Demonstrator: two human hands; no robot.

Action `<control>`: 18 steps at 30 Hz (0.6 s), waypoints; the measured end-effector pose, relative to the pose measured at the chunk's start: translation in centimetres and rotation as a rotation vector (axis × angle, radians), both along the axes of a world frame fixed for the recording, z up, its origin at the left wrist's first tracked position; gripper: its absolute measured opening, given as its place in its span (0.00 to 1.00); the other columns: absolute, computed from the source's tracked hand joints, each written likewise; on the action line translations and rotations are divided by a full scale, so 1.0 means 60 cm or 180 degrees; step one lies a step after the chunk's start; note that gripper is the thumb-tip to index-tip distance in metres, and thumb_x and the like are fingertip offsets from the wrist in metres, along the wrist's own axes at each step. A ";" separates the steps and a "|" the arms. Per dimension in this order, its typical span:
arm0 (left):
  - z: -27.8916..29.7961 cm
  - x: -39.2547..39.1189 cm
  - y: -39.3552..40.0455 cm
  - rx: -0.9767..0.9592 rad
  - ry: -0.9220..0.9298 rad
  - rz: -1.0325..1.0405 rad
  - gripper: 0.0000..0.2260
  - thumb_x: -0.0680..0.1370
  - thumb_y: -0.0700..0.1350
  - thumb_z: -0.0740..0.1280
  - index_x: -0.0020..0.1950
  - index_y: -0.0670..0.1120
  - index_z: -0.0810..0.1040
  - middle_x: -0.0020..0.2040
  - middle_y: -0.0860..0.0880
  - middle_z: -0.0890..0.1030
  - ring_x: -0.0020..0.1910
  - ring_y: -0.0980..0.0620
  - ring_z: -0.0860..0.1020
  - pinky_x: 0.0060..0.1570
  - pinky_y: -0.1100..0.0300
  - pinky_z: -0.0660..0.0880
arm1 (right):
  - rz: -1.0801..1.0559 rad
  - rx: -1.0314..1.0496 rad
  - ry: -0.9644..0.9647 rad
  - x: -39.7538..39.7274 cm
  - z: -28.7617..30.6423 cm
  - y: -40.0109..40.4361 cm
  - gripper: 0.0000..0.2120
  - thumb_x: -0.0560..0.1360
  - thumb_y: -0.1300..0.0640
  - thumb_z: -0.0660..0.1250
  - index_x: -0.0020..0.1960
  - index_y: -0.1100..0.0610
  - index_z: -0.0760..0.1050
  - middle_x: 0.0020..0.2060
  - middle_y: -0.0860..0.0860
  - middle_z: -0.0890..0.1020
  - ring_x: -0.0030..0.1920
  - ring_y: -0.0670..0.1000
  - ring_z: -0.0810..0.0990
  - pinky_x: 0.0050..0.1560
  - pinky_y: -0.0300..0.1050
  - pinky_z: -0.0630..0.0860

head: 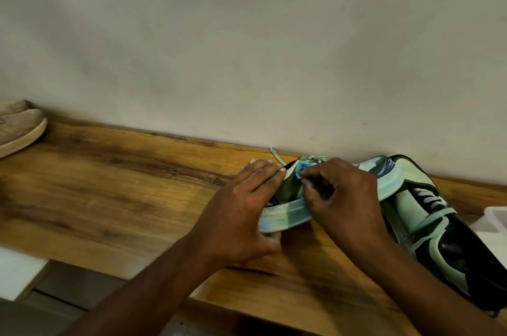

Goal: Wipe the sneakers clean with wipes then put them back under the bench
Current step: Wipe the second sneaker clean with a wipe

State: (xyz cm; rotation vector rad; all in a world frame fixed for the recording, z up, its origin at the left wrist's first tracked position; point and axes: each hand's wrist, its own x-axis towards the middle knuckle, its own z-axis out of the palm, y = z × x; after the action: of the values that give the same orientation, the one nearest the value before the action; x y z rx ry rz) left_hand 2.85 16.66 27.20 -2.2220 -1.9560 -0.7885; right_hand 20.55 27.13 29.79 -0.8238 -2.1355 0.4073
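On the wooden bench (115, 171), against the pale wall (247, 34), a green sneaker (288, 212) lies on its side, sole edge facing near. Left hand (241, 209) grips its left end, fingers over the upper, thumb under the sole. Right hand (340, 198) curls its fingers around a bluish wipe (301, 167), mostly hidden, pressed to the shoe's upper. A second green-and-black sneaker (439, 226) sits at right, partly covered by the right forearm. A tan shoe (19, 127) is cut off at far left; a white container (496, 215), cropped at right, cannot be identified.
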 end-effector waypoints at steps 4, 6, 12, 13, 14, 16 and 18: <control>0.000 -0.002 -0.001 -0.0069 -0.0118 0.0009 0.46 0.65 0.57 0.76 0.80 0.43 0.67 0.79 0.48 0.70 0.81 0.53 0.62 0.81 0.56 0.58 | 0.0519 -0.0188 -0.0388 -0.002 0.001 -0.020 0.09 0.67 0.62 0.79 0.45 0.52 0.86 0.37 0.44 0.83 0.36 0.43 0.81 0.38 0.45 0.80; 0.003 -0.001 -0.002 -0.0052 -0.0126 0.0006 0.46 0.65 0.56 0.78 0.80 0.43 0.68 0.78 0.48 0.70 0.80 0.53 0.63 0.81 0.59 0.55 | 0.0392 -0.0351 -0.0459 0.006 0.008 -0.007 0.08 0.65 0.60 0.79 0.41 0.50 0.85 0.34 0.43 0.82 0.33 0.42 0.80 0.36 0.45 0.80; 0.004 0.004 -0.002 -0.0038 -0.0151 -0.0029 0.46 0.64 0.55 0.79 0.79 0.42 0.69 0.77 0.47 0.72 0.79 0.52 0.64 0.81 0.58 0.55 | -0.0033 0.0064 0.0003 0.003 0.007 0.006 0.09 0.69 0.66 0.78 0.46 0.54 0.86 0.39 0.47 0.84 0.36 0.44 0.80 0.40 0.44 0.81; 0.003 0.003 -0.002 -0.0080 -0.0197 -0.0008 0.47 0.64 0.55 0.79 0.79 0.42 0.69 0.78 0.48 0.71 0.80 0.53 0.64 0.81 0.59 0.55 | 0.0132 0.0069 -0.0049 -0.002 0.004 -0.004 0.09 0.68 0.65 0.78 0.46 0.54 0.86 0.39 0.47 0.84 0.36 0.44 0.80 0.40 0.43 0.81; 0.002 0.000 -0.003 -0.0129 -0.0264 0.0017 0.47 0.63 0.55 0.79 0.80 0.44 0.68 0.79 0.49 0.70 0.81 0.54 0.62 0.81 0.59 0.55 | 0.0347 0.0036 -0.0168 -0.007 0.003 -0.016 0.09 0.67 0.64 0.78 0.45 0.54 0.86 0.39 0.47 0.84 0.36 0.44 0.80 0.39 0.44 0.80; 0.003 -0.004 -0.003 -0.0199 -0.0365 0.0038 0.49 0.63 0.56 0.79 0.81 0.45 0.67 0.80 0.51 0.68 0.81 0.55 0.60 0.81 0.62 0.54 | 0.0698 -0.0150 -0.0502 -0.008 0.004 -0.030 0.07 0.66 0.60 0.77 0.43 0.53 0.85 0.37 0.46 0.83 0.35 0.45 0.79 0.36 0.48 0.80; 0.006 -0.004 -0.003 -0.0191 -0.0341 0.0023 0.48 0.63 0.56 0.79 0.80 0.45 0.68 0.79 0.50 0.69 0.81 0.55 0.61 0.80 0.62 0.55 | 0.0605 -0.0230 -0.0623 -0.001 0.009 -0.020 0.07 0.64 0.60 0.79 0.41 0.52 0.85 0.35 0.45 0.82 0.34 0.44 0.78 0.36 0.50 0.79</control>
State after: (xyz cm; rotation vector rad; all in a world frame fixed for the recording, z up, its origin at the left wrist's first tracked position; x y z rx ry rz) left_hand 2.58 16.49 27.57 -2.2488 -2.0605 -0.8769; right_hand 20.49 25.95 30.35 -0.7280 -2.4039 0.5231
